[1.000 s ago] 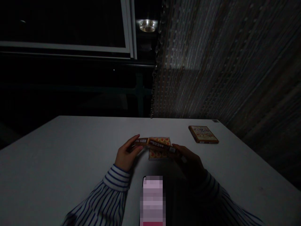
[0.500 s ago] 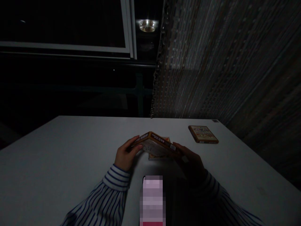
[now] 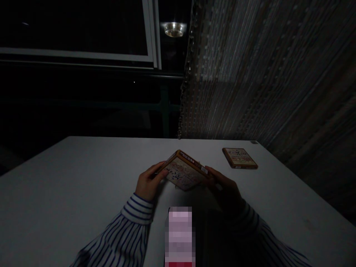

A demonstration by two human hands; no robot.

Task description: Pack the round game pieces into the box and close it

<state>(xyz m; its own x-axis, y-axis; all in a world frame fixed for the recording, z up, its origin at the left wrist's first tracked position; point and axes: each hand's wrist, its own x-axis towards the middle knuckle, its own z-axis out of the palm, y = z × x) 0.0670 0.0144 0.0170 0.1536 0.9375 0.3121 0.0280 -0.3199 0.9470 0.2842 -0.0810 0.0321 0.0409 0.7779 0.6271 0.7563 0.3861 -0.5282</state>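
Note:
A flat box (image 3: pixel 185 173) with brown edges and a printed, patterned face is held up tilted above the white table (image 3: pixel 91 193). My left hand (image 3: pixel 148 182) grips its left corner, thumb on the face. On the right corner, beside a small white label, my right hand (image 3: pixel 226 187) holds it in deep shadow. Behind the box another printed item lies on the table, almost wholly hidden. A similar box (image 3: pixel 240 158) lies flat at the back right, touched by neither hand.
A phone-like object with a blurred screen (image 3: pixel 180 235) is at the near middle, between my forearms. Behind the table hang a string curtain (image 3: pixel 222 92) on the right and a dark window with a pale frame (image 3: pixel 83 55) on the left. A small dark square (image 3: pixel 254 142) marks the far right corner.
The held box has tilted so that its printed face shows more, and it now covers most of the item behind it. Both hands have stayed nearly in place.

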